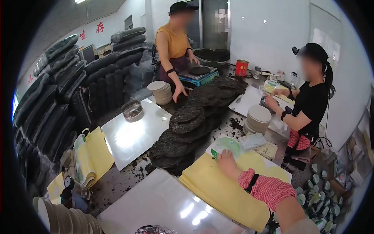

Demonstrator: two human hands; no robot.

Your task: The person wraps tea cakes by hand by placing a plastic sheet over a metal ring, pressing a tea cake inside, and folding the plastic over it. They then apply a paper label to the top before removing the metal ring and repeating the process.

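Observation:
My right hand [226,163], in a red checked sleeve cover with a black wristband, reaches in from the lower right. Its fingers rest slightly apart on a round green-and-white printed label [228,146]. Beneath the forearm lies a stack of yellow paper sheets [218,191]. Just past the hand is a pale wrapped packet [251,141]. At the bottom edge, a round mould [155,229] is partly cut off on a shiny metal sheet [144,199]. My left hand is out of view.
Dark pressed round cakes [187,121] pile down the table's middle. Pale disc stacks [64,218] stand bottom left and near both co-workers. One co-worker's hand [179,93] reaches toward the pile beside a scale [198,78]; another person's hands [270,97] work at right. Bagged stacks [46,109] line the left.

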